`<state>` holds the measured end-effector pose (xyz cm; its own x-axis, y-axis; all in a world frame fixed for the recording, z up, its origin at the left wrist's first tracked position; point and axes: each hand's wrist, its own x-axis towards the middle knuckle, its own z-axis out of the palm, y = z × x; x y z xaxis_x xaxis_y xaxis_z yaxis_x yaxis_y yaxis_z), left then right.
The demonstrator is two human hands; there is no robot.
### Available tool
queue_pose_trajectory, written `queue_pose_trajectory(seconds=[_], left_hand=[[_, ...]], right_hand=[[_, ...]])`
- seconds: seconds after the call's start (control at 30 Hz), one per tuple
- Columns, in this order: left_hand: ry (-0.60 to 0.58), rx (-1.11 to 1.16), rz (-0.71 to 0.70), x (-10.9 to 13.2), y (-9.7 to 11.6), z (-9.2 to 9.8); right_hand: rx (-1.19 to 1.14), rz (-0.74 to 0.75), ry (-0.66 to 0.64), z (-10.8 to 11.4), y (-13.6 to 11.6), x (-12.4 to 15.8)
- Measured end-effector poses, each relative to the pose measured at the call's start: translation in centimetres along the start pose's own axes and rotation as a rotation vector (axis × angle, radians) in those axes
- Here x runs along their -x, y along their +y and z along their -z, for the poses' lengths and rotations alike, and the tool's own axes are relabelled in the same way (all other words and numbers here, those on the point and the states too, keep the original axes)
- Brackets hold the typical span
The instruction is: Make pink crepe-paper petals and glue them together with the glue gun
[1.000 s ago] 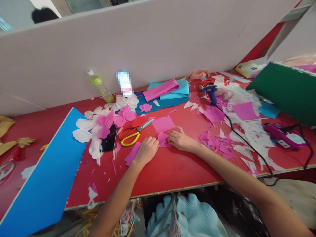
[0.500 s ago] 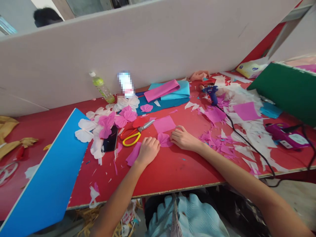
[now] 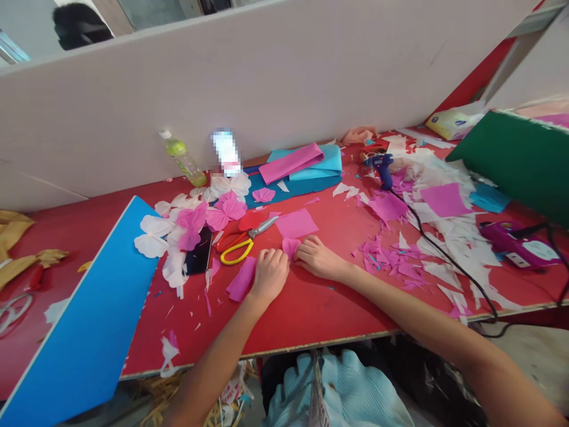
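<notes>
Between my two hands is a small pink crepe paper petal (image 3: 290, 247), low over the red table. My left hand (image 3: 272, 273) is closed on its left edge, with the fingertips curled inward. From the other side my right hand (image 3: 317, 256) pinches the petal's right edge. A folded strip of pink paper (image 3: 242, 280) lies just left of my left hand. Beyond the petal rests a flat pink paper square (image 3: 297, 223). Scissors (image 3: 242, 242) with red and yellow handles lie to the left, their blades pointing at that square.
Pink and white paper flowers (image 3: 191, 225) lie around a dark phone (image 3: 199, 252). A bottle (image 3: 184, 160) and a lit phone (image 3: 226, 152) lean near the back wall. Right are a glue gun (image 3: 380, 171), its cord, and paper scraps (image 3: 393, 261). A blue board (image 3: 89, 320) stands left, a green one (image 3: 518, 163) right.
My right hand has moved left, closer to my left hand. The petal between them looks narrower and more gathered than before.
</notes>
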<state>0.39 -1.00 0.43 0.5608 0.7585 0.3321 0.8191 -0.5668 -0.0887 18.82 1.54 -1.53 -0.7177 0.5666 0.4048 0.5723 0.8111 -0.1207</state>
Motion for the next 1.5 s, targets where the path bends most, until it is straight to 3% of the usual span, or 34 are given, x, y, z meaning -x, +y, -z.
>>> queue_pose_trajectory(seconds=[0.53, 1.0, 1.5], left_hand=[[-0.017, 0.026, -0.075, 0.3, -0.4, -0.2], [-0.057, 0.076, -0.109, -0.1, -0.9, 0.3], [-0.087, 0.003, -0.110, -0.1, -1.0, -0.3]], right_hand=[[-0.142, -0.109, -0.042, 0.4, 0.0, 0.0], [-0.044, -0.090, -0.019, -0.1, 0.2, -0.1], [-0.008, -0.103, -0.007, 0.9, 1.1, 1.0]])
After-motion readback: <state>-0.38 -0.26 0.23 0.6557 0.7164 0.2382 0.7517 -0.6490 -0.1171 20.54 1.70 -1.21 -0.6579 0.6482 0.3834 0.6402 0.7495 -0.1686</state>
